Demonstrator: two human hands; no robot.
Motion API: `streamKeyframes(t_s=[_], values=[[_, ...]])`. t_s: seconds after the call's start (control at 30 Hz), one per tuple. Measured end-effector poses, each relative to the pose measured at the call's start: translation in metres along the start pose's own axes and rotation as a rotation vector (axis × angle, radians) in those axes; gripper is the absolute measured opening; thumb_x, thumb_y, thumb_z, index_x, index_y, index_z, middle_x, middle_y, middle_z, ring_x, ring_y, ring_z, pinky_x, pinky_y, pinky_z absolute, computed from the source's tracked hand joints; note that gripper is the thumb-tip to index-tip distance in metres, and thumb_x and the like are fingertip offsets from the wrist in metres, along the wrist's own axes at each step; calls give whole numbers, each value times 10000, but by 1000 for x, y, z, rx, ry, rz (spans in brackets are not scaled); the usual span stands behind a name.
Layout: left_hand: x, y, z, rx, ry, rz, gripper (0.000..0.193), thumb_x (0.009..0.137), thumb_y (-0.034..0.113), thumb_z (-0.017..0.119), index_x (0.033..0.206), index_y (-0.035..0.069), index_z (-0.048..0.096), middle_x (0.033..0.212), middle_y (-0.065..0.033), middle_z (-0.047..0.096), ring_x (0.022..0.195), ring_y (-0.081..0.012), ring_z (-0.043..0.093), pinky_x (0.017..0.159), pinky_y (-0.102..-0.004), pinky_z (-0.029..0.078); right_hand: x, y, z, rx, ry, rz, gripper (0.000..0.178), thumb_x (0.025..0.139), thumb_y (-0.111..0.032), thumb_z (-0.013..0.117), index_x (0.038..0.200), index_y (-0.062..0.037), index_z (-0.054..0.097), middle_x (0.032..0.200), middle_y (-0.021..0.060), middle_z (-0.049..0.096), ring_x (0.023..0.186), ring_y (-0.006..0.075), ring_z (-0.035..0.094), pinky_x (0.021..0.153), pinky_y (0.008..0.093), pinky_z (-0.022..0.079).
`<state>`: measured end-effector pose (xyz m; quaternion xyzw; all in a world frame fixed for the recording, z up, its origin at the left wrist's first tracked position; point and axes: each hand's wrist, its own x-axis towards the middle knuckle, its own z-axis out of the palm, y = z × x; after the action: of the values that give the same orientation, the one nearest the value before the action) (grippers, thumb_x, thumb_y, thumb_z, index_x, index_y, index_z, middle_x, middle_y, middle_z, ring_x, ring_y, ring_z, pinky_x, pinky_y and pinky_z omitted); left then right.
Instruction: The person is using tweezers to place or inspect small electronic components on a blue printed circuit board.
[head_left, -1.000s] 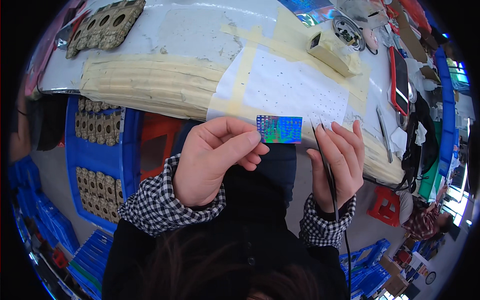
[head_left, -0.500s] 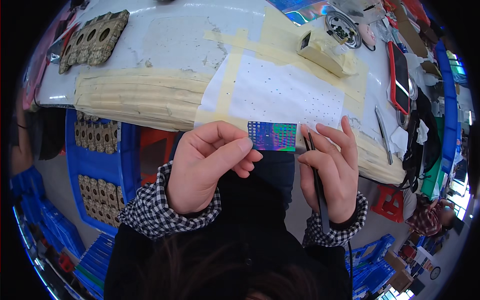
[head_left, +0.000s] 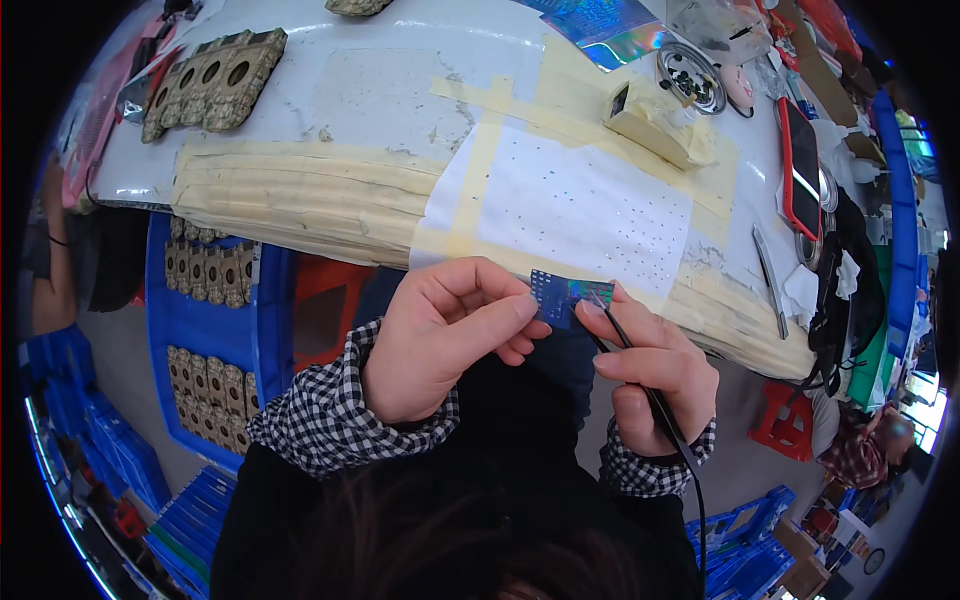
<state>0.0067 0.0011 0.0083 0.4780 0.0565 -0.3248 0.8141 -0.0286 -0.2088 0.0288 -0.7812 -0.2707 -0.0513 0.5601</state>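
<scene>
Swinging inward, the right hand (head_left: 655, 372) grasped slim black tweezers (head_left: 657, 402), their tips now at the right end of the shiny blue-green gridded rectangular sheet (head_left: 552, 298), centre-frame, pinched by the left hand (head_left: 430, 338): tool within reach!

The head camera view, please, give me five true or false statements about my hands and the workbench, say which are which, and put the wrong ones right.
1. The left hand pinches one end of the shiny card. True.
2. The right hand is empty. False: it holds a black tweezers-like tool.
3. The white paper is completely unmarked. False: small dark specks are scattered over it.
4. The red-edged phone lies to the right of the white paper. True.
5. All the camouflage-patterned pieces are in the blue tray. False: several also lie on the workbench, at the upper left.
</scene>
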Motion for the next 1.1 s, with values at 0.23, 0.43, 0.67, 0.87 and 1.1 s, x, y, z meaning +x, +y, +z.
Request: streamKeyframes(t_s=[0.23,0.43,0.67,0.87,1.1], values=[[0,-1,3,-47,26,27,107,896,95,587,949,6,612,834,-75,666,693,-104,631,633,-228,525,-1,2,6,28,24,28,184,802,22,574,983,-4,596,1112,235,625,1092,353,593,1005,493,408],[1,-3,0,-51,-28,26,150,888,98,627,979,-21,624,863,-74,667,729,-90,624,660,-217,522,0,3,6,-137,32,-36,161,815,-26,608,976,-19,603,1105,216,635,1076,350,602,985,493,422],[0,-3,1,-42,-29,47,161,887,95,627,997,-23,624,868,-74,668,743,-83,622,669,-212,520,2,4,14,-149,55,-49,163,820,-50,625,979,-19,604,1101,217,636,1051,354,611,967,493,435],[0,-4,2,-28,-40,43,164,884,94,632,1000,-22,628,852,-59,662,734,-74,616,667,-208,518,1,4,16,-195,62,-67,182,810,-39,627,988,-15,603,1094,217,639,1028,349,619,958,489,444],[-1,-6,3,-9,-8,65,169,880,84,635,1010,-23,635,857,-58,663,721,-68,609,661,-204,512,0,4,17,-215,71,-57,193,802,-22,629,993,-9,601,1084,219,640,1013,348,624,949,488,453]])
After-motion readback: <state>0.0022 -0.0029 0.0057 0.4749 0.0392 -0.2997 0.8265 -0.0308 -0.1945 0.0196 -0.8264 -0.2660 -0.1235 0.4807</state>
